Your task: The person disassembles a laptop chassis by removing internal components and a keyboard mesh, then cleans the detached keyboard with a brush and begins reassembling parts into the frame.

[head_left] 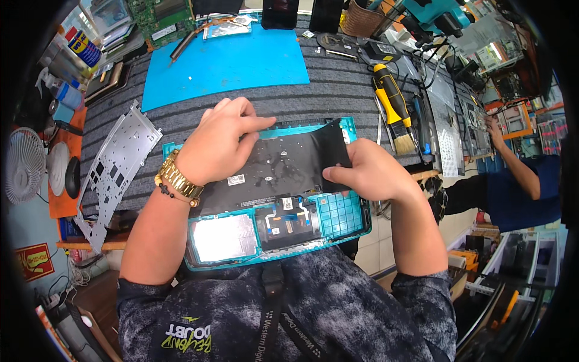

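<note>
A teal laptop top case [259,238] lies inner side up at the front of the bench, its near edge by my body. Over its keyboard area is a thin black backing sheet [289,158], its right end bent upward. My right hand [368,169] grips that raised end, thumb on top and fingers beneath, partly hidden. On the far left of the sheet rests my left hand [223,139], index finger stretched along the far edge and thumb apart from it; the other fingers curl. A touchpad module [286,220] sits in the near middle of the case.
A perforated metal plate [117,166] lies left. Beyond is a blue mat [229,69] with a pen-like tool [184,47]. At right lie a yellow-black screwdriver [389,87] and a brush [403,140]. A small fan [24,164] stands far left; a co-worker's arm [512,154] reaches in far right.
</note>
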`<control>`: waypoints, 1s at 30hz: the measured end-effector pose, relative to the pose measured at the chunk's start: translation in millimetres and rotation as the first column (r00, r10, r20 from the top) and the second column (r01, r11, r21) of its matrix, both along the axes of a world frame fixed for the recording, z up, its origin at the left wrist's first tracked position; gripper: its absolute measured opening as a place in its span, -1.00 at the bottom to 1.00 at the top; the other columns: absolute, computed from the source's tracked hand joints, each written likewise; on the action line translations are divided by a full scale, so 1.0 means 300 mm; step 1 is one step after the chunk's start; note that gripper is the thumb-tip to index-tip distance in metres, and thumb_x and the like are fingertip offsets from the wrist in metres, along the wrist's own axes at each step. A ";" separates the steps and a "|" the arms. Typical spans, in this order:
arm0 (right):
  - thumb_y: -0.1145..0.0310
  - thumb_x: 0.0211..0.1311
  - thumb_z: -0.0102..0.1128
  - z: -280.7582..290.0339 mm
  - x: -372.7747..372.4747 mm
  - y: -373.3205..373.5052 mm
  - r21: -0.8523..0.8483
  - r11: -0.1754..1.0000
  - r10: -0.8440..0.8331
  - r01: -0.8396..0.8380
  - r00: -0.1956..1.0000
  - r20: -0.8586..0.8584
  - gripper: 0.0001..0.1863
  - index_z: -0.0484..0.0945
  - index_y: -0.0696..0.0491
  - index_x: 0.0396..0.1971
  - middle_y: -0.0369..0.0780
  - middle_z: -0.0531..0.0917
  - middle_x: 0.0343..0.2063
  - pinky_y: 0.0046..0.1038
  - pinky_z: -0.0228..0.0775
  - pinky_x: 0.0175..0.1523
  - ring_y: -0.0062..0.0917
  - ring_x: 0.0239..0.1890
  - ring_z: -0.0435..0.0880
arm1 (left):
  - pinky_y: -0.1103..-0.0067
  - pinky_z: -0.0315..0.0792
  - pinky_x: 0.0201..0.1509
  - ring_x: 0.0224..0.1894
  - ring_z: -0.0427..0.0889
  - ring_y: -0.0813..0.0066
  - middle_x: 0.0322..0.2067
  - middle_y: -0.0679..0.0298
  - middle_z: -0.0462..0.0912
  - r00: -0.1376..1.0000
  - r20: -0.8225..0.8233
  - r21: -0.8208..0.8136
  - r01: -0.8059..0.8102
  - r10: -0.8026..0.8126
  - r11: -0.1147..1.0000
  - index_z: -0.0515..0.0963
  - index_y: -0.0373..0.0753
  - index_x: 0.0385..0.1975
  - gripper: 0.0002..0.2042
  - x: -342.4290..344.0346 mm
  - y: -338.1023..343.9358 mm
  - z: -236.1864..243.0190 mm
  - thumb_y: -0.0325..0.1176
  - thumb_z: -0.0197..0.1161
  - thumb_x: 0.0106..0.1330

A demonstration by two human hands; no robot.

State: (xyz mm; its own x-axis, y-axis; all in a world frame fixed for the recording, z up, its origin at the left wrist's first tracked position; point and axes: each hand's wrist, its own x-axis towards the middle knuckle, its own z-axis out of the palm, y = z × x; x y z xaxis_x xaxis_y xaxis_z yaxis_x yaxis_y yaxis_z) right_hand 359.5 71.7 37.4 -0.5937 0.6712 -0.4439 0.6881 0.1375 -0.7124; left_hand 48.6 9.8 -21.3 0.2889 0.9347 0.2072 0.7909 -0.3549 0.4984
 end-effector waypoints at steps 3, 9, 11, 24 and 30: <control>0.21 0.34 0.42 -0.022 -0.026 0.027 -0.009 0.999 0.043 -0.043 0.999 0.033 -0.61 0.75 0.33 -0.37 -0.03 0.78 -0.55 -0.24 0.60 -0.31 -0.33 -0.51 0.82 | 0.27 0.42 0.30 0.08 0.58 0.14 -0.07 0.18 0.61 1.000 -0.009 0.008 0.003 -0.003 1.000 0.78 -0.11 0.26 -0.58 -0.003 0.001 -0.002 -0.54 0.33 0.44; 0.22 0.33 0.45 -0.094 0.034 0.047 -0.066 0.997 0.029 -0.033 0.998 -0.052 -0.64 0.79 0.30 -0.31 -0.05 0.81 -0.47 -0.26 0.60 -0.20 -0.37 -0.38 0.82 | 0.29 0.43 0.28 0.05 0.56 0.14 -0.08 0.17 0.60 1.000 0.016 0.003 0.008 -0.008 1.000 0.77 -0.15 0.27 -0.59 0.005 0.003 0.004 -0.53 0.34 0.44; 0.24 0.34 0.45 -0.105 0.044 0.041 -0.091 0.996 0.003 -0.014 0.994 -0.112 -0.65 0.79 0.30 -0.28 -0.07 0.82 -0.45 -0.27 0.60 -0.18 -0.40 -0.36 0.81 | 0.29 0.44 0.27 0.05 0.56 0.14 -0.08 0.17 0.60 1.000 0.014 -0.001 -0.002 0.002 1.000 0.78 -0.15 0.26 -0.59 0.007 0.003 0.008 -0.53 0.33 0.44; 0.37 0.36 0.46 -0.112 0.062 0.042 -0.298 0.950 -0.165 0.095 0.961 -0.222 -0.75 0.81 0.24 -0.11 -0.24 0.84 -0.32 -0.42 0.63 -0.13 -0.57 -0.30 0.78 | 0.28 0.45 0.27 0.05 0.57 0.13 -0.10 0.17 0.61 1.000 0.026 0.000 0.006 -0.006 1.000 0.78 -0.14 0.26 -0.59 0.001 0.009 0.003 -0.53 0.34 0.44; 0.38 0.37 0.45 -0.122 0.066 0.041 -0.320 0.943 -0.178 0.086 0.945 -0.273 -0.77 0.81 0.23 -0.13 -0.25 0.84 -0.33 -0.43 0.64 -0.12 -0.58 -0.30 0.78 | 0.28 0.45 0.27 0.06 0.58 0.12 -0.09 0.17 0.62 1.000 0.017 -0.006 0.006 -0.006 1.000 0.78 -0.15 0.26 -0.59 0.010 0.007 0.006 -0.53 0.34 0.44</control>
State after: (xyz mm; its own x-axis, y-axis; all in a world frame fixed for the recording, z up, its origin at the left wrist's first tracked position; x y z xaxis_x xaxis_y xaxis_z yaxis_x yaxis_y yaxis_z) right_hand 379.3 83.9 0.9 -0.6433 0.6151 -0.4558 0.4384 -0.1921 -0.8780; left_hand 51.6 12.0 -19.5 0.2909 0.9342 0.2067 0.7803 -0.3567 0.5137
